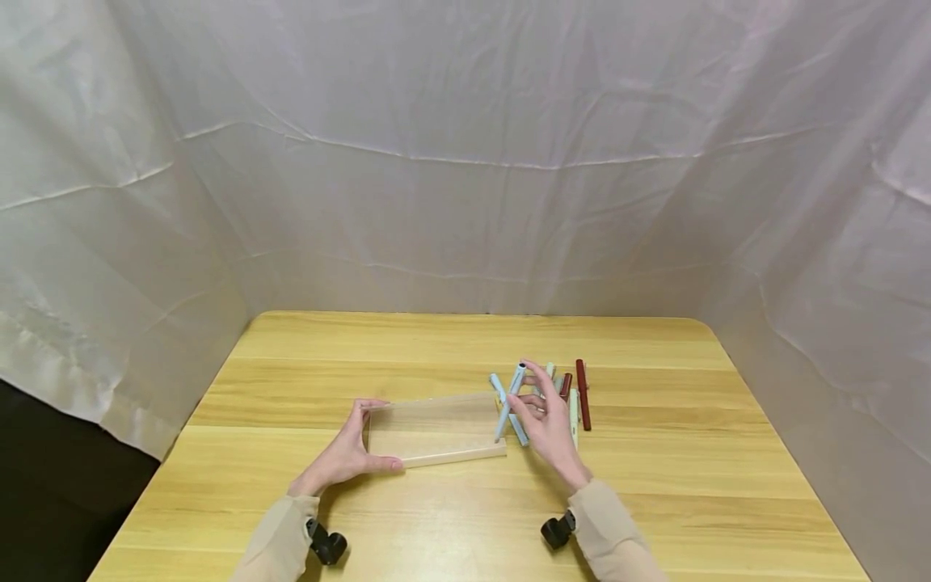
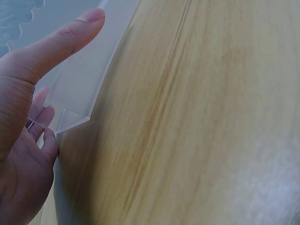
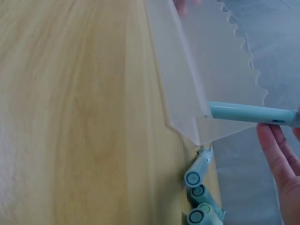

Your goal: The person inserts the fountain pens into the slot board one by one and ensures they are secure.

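Observation:
A clear plastic pen stand (image 1: 454,457) with a scalloped edge, seen in the right wrist view, is on the wooden table. My left hand (image 1: 349,449) grips its left end, thumb along the front strip and fingers at the back; in the left wrist view the thumb lies over the stand (image 2: 82,86). My right hand (image 1: 549,424) pinches a light blue pen (image 1: 502,422) near its upper end. That pen slants down, its lower end at the stand's right end. In the right wrist view the pen (image 3: 248,112) reaches across the stand (image 3: 180,79).
Right of the stand lies a loose pile of pens: a light blue pen (image 1: 519,431), a pale green pen (image 1: 574,414), a dark red pen (image 1: 584,396) and others partly behind my right hand. Pale curtains (image 1: 465,202) surround the wooden table (image 1: 451,525).

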A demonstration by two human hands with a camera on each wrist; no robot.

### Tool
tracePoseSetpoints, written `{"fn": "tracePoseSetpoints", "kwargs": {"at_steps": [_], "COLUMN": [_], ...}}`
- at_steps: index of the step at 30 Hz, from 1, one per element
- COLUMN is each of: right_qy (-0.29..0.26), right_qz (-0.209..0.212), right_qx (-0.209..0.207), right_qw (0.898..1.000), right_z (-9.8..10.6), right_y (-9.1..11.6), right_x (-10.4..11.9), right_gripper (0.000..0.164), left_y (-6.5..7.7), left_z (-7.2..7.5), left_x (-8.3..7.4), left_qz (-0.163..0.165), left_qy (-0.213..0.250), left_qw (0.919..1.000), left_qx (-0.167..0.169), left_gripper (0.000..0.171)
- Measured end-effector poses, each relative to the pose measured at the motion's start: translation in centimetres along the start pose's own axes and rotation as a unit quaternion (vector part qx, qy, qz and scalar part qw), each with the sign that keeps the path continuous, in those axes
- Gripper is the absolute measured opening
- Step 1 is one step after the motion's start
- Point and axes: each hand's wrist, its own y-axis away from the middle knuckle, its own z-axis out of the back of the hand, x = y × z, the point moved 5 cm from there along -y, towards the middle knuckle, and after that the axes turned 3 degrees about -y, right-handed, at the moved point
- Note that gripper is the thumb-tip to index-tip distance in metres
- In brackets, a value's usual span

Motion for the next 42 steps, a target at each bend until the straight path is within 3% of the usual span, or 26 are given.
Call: {"fn": "tracePoseSetpoints", "kwargs": {"at_steps": [20,31,42], "right_qy": [0.032,0.069,0.059], "right_qz": [0.006,-0.001,0.004], "right_qx": [0.075,0.075,0.075], "right_qw": [0.997,0.995,0.995], "right_z": [-1.6,-2.5,-2.5], "right_y": [-0.1,-0.4,-0.6], "right_x": [-0.4,-0.7,-0.8], "right_gripper": [0.058,0.058,0.058], "left_y": [0.1,0.0,0.0], "left_z": [0.1,0.0,0.0], "left_x": [0.0,0.0,0.1], "left_qz": [0.011,0.000,-0.003], "left_qy": [0.003,-0.003,-0.005], "left_qw": [0.9999,1.0000,1.0000], "left_qx": [0.000,0.000,-0.001], "left_gripper": [0.104,0.102,0.101]}}
